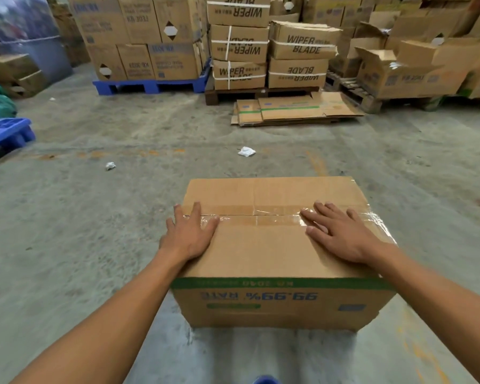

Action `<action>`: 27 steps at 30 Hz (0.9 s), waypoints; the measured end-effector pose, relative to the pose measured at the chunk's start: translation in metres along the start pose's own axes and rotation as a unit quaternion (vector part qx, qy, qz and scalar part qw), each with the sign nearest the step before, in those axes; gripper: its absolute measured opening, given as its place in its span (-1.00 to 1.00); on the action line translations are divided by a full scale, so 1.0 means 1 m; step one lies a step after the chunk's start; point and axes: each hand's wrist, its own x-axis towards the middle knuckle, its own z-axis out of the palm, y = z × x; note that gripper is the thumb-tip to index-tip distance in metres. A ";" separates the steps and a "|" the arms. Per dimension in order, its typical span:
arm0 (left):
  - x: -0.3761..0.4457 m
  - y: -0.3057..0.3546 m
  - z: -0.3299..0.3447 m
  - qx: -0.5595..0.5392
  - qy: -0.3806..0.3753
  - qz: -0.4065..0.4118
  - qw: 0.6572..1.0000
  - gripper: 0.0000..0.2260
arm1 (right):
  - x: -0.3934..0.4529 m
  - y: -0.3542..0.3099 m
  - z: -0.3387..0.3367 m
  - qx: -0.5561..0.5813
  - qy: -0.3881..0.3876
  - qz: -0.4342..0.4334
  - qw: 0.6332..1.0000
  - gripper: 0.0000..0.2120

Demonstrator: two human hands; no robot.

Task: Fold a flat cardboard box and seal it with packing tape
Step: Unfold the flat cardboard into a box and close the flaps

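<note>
A brown cardboard box [272,253] stands on the concrete floor in front of me, its top flaps closed. A strip of clear packing tape [257,216] runs along the centre seam and wrinkles over the right edge. My left hand [190,234] lies flat on the left end of the top, fingers spread over the tape. My right hand [341,234] lies flat on the right end, fingers spread across the tape. Neither hand holds anything. No tape roll is in view.
A pile of flat cardboard boxes [294,109] lies on the floor further ahead. Behind it stand pallets stacked with cartons [239,48]. A blue pallet [150,85] is at the back left, another blue pallet [6,134] at the left edge. Crumpled paper scraps [245,151] lie on the floor.
</note>
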 end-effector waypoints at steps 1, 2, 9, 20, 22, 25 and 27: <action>0.000 -0.002 0.002 -0.016 0.008 0.014 1.000 -0.27 | -0.001 0.007 -0.001 0.007 0.007 0.000 1.000 -0.50; 0.002 -0.004 0.002 -0.026 0.018 0.024 0.999 -0.29 | -0.003 0.014 -0.001 0.006 0.018 0.015 1.000 -0.50; -0.002 -0.020 0.006 -0.040 0.030 0.032 0.998 -0.35 | -0.014 0.049 -0.004 0.060 0.011 0.213 0.975 -0.26; -0.056 -0.049 -0.006 -0.042 0.034 0.015 0.998 -0.49 | -0.057 0.011 0.008 0.047 0.046 0.219 0.973 -0.41; -0.063 -0.051 -0.005 -0.038 0.036 0.018 0.998 -0.49 | -0.063 0.007 0.014 0.038 0.046 0.218 0.974 -0.43; -0.067 -0.052 -0.003 -0.033 0.040 0.022 0.998 -0.49 | -0.067 0.003 0.016 0.041 0.033 0.224 0.973 -0.42; -0.069 -0.051 -0.003 -0.030 0.040 0.016 0.999 -0.49 | -0.068 -0.004 0.014 0.023 0.023 0.242 0.970 -0.43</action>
